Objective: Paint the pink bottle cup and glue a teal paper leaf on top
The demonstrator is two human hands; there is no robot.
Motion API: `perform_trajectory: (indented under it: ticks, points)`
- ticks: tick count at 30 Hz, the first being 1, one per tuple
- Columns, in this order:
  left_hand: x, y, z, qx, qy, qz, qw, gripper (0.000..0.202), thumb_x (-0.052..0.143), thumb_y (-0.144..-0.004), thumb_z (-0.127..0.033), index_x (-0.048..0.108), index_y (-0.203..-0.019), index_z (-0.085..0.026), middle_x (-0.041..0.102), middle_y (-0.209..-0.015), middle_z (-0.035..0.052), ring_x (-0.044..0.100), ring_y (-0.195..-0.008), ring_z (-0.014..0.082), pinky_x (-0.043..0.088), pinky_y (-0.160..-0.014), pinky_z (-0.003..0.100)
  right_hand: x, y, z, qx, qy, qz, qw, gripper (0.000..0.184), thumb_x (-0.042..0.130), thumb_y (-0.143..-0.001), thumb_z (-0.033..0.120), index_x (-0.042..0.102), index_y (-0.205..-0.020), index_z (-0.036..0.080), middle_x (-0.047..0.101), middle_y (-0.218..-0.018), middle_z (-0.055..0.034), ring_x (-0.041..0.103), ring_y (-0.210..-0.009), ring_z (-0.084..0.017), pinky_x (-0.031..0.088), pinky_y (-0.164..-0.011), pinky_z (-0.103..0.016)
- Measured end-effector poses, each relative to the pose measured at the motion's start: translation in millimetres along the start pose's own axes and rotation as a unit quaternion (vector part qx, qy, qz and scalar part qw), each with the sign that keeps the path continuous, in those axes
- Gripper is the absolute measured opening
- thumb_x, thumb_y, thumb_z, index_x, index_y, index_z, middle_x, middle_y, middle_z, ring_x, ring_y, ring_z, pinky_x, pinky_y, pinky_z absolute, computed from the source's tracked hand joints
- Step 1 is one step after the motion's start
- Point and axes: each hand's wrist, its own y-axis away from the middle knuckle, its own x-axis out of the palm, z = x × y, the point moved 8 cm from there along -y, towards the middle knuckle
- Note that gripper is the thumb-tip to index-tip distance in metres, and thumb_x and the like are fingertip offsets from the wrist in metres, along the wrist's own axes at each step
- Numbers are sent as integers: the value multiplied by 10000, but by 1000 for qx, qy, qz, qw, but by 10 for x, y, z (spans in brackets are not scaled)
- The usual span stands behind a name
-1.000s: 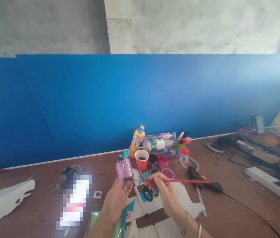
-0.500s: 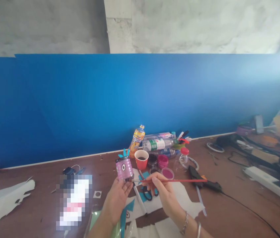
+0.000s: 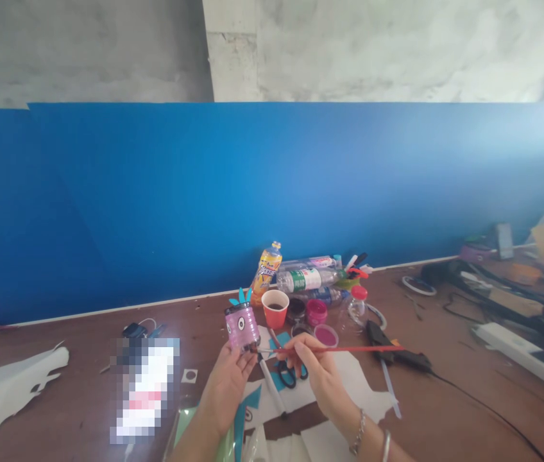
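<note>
My left hand (image 3: 228, 382) grips the base of a small purple painted bottle piece (image 3: 244, 328) with paper eyes and blue spikes on top. In my right hand (image 3: 311, 366) is a long red paintbrush (image 3: 349, 349), pinched near its bristle end. The brush tip meets the dark lower edge of the bottle piece, or nearly so. Under my right hand lie scissors with dark handles (image 3: 287, 378). A white marker (image 3: 272, 388) and cut blue paper (image 3: 240, 430) lie between my hands. Past them stand an orange-red cup (image 3: 275, 316) of dark liquid and an open pot of magenta paint (image 3: 317, 312).
Plastic bottles (image 3: 308, 279) lie along the blue partition (image 3: 204, 192), beside an upright yellow-labelled bottle (image 3: 266, 273). A black glue gun (image 3: 397, 353) with its cord lies to the right, near a white power strip (image 3: 527, 359). White cut material (image 3: 12, 398) is at far left.
The brush tip has shifted slightly left along the lower edge of the bottle piece. Both hands otherwise stay almost where they were.
</note>
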Motion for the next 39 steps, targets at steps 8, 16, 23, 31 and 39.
perform_trajectory:
  ticks: [8, 16, 23, 31, 39]
  points:
    - [87, 46, -33, -3, -18, -3, 1000, 149, 603, -809, -199, 605, -955, -229, 691, -1065, 43, 601, -1092, 201, 309, -1093, 430, -7, 12, -10, -9, -9, 12, 1000, 296, 553, -847, 438, 635, -731, 178, 654, -649, -40, 528, -563, -141, 401, -509, -244]
    - [130, 69, -47, 7, -19, -14, 1000, 331, 654, -787, -244, 577, -1109, -257, 691, -1026, 31, 612, -1024, 186, 340, -1056, 424, 67, 44, 39, -29, 24, 34, 999, 327, 537, -860, 467, 654, -769, 175, 651, -688, -56, 512, -598, -142, 393, -517, -242]
    - [139, 80, -53, 10, -25, -16, 1000, 322, 670, -781, -270, 586, -1092, -260, 684, -1073, 36, 584, -1095, 199, 326, -1068, 415, 52, 57, 27, -32, 36, 30, 998, 322, 521, -876, 466, 656, -813, 181, 659, -723, -61, 506, -598, -142, 405, -532, -249]
    - [99, 58, -32, 11, -28, -15, 999, 414, 686, -765, -274, 562, -1160, -268, 688, -1078, 40, 607, -1041, 192, 343, -1058, 408, 56, 41, -11, -31, 36, 35, 998, 322, 515, -877, 469, 648, -807, 184, 659, -728, -60, 517, -600, -142, 407, -524, -251]
    - [38, 20, 3, 4, -16, -5, 1000, 364, 658, -781, -214, 567, -1130, -267, 694, -1048, 20, 609, -1015, 153, 340, -1067, 375, 37, 32, 9, -27, 35, 24, 999, 339, 528, -864, 492, 652, -801, 183, 662, -707, -59, 532, -606, -148, 397, -510, -245]
